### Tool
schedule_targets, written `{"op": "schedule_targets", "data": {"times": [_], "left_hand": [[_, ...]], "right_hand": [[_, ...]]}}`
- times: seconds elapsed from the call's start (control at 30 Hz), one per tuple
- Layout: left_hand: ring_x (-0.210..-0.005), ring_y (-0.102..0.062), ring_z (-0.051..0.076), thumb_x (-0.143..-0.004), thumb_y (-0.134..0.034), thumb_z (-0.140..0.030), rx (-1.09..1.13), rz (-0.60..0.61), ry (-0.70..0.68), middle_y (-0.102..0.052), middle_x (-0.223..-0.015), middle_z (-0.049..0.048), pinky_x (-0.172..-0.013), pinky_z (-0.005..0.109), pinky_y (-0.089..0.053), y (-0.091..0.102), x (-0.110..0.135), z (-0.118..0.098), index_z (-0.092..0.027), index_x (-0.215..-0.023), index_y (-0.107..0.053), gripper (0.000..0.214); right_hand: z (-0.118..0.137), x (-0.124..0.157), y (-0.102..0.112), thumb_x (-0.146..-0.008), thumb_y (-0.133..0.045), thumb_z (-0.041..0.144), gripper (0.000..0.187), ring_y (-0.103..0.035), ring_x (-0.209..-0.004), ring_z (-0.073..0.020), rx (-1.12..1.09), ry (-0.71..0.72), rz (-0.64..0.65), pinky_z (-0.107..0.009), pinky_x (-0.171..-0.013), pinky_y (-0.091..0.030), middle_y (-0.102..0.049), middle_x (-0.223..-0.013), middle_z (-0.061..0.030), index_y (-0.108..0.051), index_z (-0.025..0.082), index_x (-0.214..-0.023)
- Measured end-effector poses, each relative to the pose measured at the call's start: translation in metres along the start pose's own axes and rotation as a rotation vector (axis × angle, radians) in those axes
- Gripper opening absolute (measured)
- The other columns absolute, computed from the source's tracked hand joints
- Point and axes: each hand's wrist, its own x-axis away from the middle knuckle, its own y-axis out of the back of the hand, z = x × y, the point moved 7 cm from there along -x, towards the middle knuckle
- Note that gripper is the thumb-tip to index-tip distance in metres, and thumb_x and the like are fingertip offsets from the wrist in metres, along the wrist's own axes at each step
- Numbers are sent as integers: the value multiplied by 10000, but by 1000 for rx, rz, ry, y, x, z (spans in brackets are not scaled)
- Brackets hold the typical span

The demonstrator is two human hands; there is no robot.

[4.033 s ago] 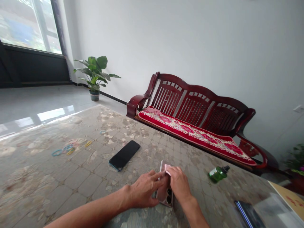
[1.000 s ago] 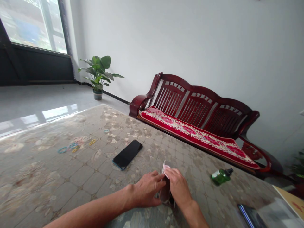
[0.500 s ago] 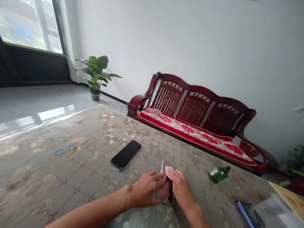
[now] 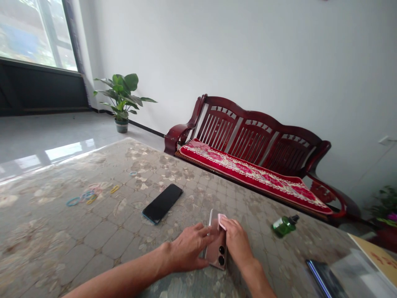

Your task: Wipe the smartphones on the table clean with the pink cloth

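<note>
A pinkish smartphone (image 4: 215, 251) lies on the table with its back up and two dark camera lenses at its near right. My left hand (image 4: 190, 247) grips it from the left, fingertips over its back and thumb at the lower edge. My right hand (image 4: 237, 240) pinches a small pale pink cloth (image 4: 221, 220), pressed against the far right part of the phone's back. Part of the cloth is hidden under the fingers. Left of the hands rests another smartphone (image 4: 163, 203), black screen up.
Coloured rubber bands (image 4: 89, 196) are scattered on the left of the patterned tabletop (image 4: 102, 231). To the right are a green spray bottle (image 4: 284, 225) lying tilted, a dark item (image 4: 325, 277) and a cardboard piece (image 4: 372, 258). A red wooden bench (image 4: 245, 124) stands behind.
The whole view has shifted slightly. My right hand with the cloth has slid a little toward the phone's right side, so more of its back and lenses shows.
</note>
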Motion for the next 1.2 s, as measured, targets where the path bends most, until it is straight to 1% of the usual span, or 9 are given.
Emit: {"op": "schedule_targets", "data": {"times": [0.13,0.4,0.53,0.63,0.7,0.8,0.97,1.03,1.2], "left_hand": [[-901,-582,237,-768,-696,-342,16,-27,-12,-619,-1136,31,-818,345,-494,3,0,-2,-242,-1085,-578,353],[-936,-578,257,-731,-738,-377,-5,4,1,-618,-1135,49,-835,360,-488,-1,0,1,-217,-1038,-597,374],[-932,-581,249,-731,-732,-348,11,-30,-22,-606,-1190,45,-820,345,-483,2,0,-1,-238,-1135,-564,452],[-901,-585,234,-765,-703,-340,33,-57,-37,-626,-1123,49,-818,328,-469,4,0,-2,-229,-1053,-581,332],[-892,-588,229,-776,-695,-348,39,-64,-44,-634,-1085,47,-831,328,-461,4,0,-2,-223,-1012,-583,289],[-900,-592,225,-756,-720,-348,38,-50,-50,-632,-1098,36,-839,323,-457,1,-1,-1,-225,-1023,-582,325],[-910,-599,234,-746,-739,-367,24,-22,-22,-637,-1089,29,-817,319,-462,2,0,0,-225,-1002,-591,328],[-917,-605,231,-763,-721,-355,31,-26,-33,-639,-1090,30,-827,317,-461,3,0,-2,-223,-1001,-589,302],[-951,-620,229,-802,-684,-351,67,-23,-72,-645,-1090,40,-854,311,-454,2,-1,-3,-214,-959,-582,232]], "right_hand": [[6,17,0,-828,-348,28,526,-589,-1163,-181,-15,30,14,-344,-1020,-461,-669,-1243,-45,-677,206,-1198],[-4,-14,-1,-834,-355,38,476,-608,-1128,-192,35,-24,-13,-352,-1002,-467,-695,-1191,-58,-721,192,-1097],[4,3,-1,-828,-347,30,498,-606,-1134,-186,26,-6,19,-340,-1003,-469,-688,-1207,-53,-712,196,-1125],[12,21,0,-838,-352,34,510,-594,-1159,-181,-2,27,29,-335,-1004,-472,-677,-1229,-52,-683,200,-1188],[14,25,1,-841,-368,40,499,-594,-1164,-183,-14,37,9,-340,-1006,-473,-677,-1228,-60,-680,203,-1194],[14,14,1,-818,-402,38,479,-610,-1142,-192,-20,25,-17,-359,-1009,-476,-684,-1210,-78,-696,198,-1161],[11,-8,-4,-808,-414,41,451,-616,-1139,-200,-23,-29,-1,-381,-1035,-458,-697,-1180,-83,-727,205,-1089],[14,-3,-5,-813,-409,40,459,-619,-1132,-195,-17,-24,12,-366,-1031,-460,-698,-1178,-81,-720,198,-1112],[27,17,-5,-829,-379,26,505,-600,-1159,-179,-11,67,51,-330,-1021,-462,-684,-1213,-69,-675,185,-1206]]}}
